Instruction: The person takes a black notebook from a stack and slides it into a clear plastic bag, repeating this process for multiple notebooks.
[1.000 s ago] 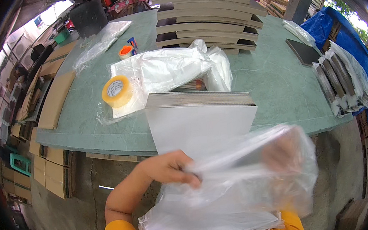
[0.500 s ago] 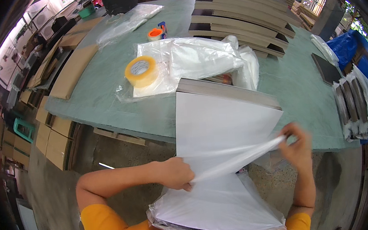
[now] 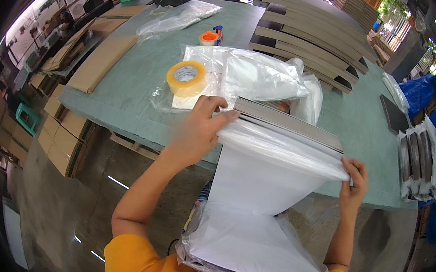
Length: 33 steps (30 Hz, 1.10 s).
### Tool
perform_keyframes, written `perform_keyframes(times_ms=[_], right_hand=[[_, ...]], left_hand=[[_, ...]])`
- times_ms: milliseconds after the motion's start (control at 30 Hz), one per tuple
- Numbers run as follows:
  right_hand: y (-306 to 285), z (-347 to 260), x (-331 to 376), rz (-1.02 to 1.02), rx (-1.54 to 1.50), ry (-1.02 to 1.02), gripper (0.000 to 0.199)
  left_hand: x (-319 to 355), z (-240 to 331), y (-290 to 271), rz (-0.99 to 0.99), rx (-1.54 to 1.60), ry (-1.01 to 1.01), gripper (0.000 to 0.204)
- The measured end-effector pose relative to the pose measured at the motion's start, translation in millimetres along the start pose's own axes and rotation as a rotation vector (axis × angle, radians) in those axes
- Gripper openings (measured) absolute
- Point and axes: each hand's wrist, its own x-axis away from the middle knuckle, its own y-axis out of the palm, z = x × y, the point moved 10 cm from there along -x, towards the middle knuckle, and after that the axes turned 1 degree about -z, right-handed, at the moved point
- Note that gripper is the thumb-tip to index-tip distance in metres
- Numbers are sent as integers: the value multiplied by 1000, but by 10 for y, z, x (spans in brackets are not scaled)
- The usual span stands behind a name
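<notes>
A stack of flat white boards (image 3: 266, 181) leans against the table's front edge, its layered grey top edge facing up. Across its upper part runs a clear plastic bag (image 3: 286, 150), gathered in folds just below that edge. My left hand (image 3: 201, 124) is closed on the bag's left end, thumb and fingers at the stack's top left corner. At the right corner my right hand (image 3: 354, 177) pinches the other end of the bag. Below, close to my body, lies another white panel (image 3: 253, 236) in clear plastic.
On the green table (image 3: 168, 42) lie a yellow tape roll (image 3: 187, 89), clear plastic bags (image 3: 261, 70), an orange-cored tape roll (image 3: 208, 38) and a tall stack of grey panels (image 3: 307, 29). Wrapped panels (image 3: 422, 162) stand at the right edge. Flat cardboard (image 3: 103, 63) lies at left.
Both hands have moved the bag from below the stack's middle up to its top edge. The plastic, stretched thin before, now lies in folds across the boards. The view has shifted somewhat.
</notes>
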Motion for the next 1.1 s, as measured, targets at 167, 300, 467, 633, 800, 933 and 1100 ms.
perform_keyframes(times_ms=[167,300,467,633,800,933,1100], right_hand=[[-165,216,65,-39,-310,146,32],[-225,-166,126,85,56,-98,27],[-120,399,403,-238,-830,333,26],[1092,867,1557,-820,-1420,719,24],[2187,1776,3040,-925,-637,1117,22],[2207,1835,2800,-1015,22,606,22],[722,314,1111,-741,-1300,596,27]], left_hand=[[24,-15,-58,-84,282,-67,46],[123,219,-190,-59,164,22,39],[405,-19,141,-389,1125,-224,31],[1654,-249,1392,-986,1686,-684,34],[3669,-1256,2828,-768,1522,-989,21],[3156,-1574,2712,-876,427,-590,11],[1074,190,643,-814,1086,-209,22]])
